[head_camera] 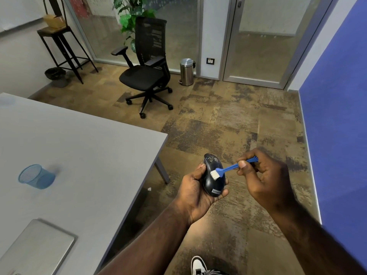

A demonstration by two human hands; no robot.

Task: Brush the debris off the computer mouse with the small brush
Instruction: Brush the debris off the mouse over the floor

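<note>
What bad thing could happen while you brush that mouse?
The mouse is held in the left hand over the carpet, not the table, so a slip could drop it. The debris sits beyond the brush bristles, so strokes there may flick crumbs onto the floor.

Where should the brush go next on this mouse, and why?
Probably sweep the brush forward toward the mouse's front end: its white bristles rest mid-body, while the specks of debris sit ahead, near the front.

I see an office: a black swivel chair (148, 74) on carpet, a grey desk (79, 147) holding a closed laptop (37, 249), frosted glass partitions (178, 26).
</note>
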